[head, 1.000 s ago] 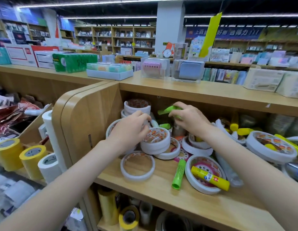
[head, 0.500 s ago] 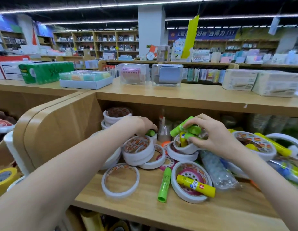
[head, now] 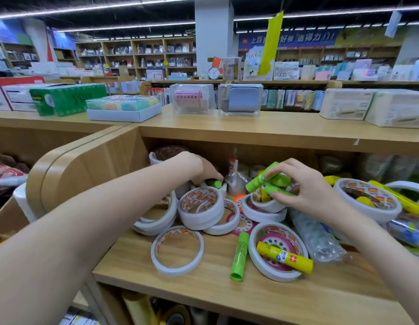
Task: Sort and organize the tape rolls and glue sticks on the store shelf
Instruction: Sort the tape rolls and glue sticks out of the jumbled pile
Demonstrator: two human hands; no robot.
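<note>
Several white double-sided tape rolls lie jumbled on the wooden shelf (head: 203,285). One thin tape roll (head: 177,251) lies flat at the front; a thicker tape roll (head: 200,207) sits behind it. A green glue stick (head: 239,255) lies loose beside a wide tape roll (head: 257,261) with a yellow glue stick (head: 284,257) across it. My left hand (head: 201,168) reaches to the back of the shelf, fingers closed on a green glue stick (head: 215,183). My right hand (head: 304,186) holds a bunch of green glue sticks (head: 266,178) above a small tape roll (head: 267,206).
A curved wooden side panel (head: 86,170) bounds the shelf on the left. The upper shelf board (head: 250,134) hangs close above my hands. A clear plastic sleeve (head: 316,238) and more tape and yellow glue sticks (head: 396,198) crowd the right. Boxes stand on top.
The view shifted right and closer. My right hand has gathered more green glue sticks and moved right over the small roll. My left hand reached deeper to the back onto a green stick.
</note>
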